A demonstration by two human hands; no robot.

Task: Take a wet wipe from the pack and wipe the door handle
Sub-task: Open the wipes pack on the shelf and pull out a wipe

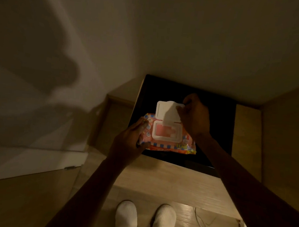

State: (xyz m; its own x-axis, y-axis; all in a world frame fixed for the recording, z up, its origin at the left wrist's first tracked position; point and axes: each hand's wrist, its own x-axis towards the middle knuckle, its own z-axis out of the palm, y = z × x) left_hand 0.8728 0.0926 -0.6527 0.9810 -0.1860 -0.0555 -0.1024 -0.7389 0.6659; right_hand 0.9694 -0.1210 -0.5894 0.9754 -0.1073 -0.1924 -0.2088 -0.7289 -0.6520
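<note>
Wet wipe (170, 113) is partway out of the pack (162, 146). Right hand (195, 117) is pinching its top corner, left hand (130, 140) grips the pack's left end over the black top (216, 122). Tips? (mopfan)

Clamp down with the left and pull straight up, slowly, so the next sheet doesn't trail out, then snap the flip lid (161, 108) shut. Too dim to tell if the pack rests on that top or hovers. Open room above. Wall (168, 43) is close ahead, cable (201, 223) on the floor to your right. No door handle in view. (hingeguy)
</note>
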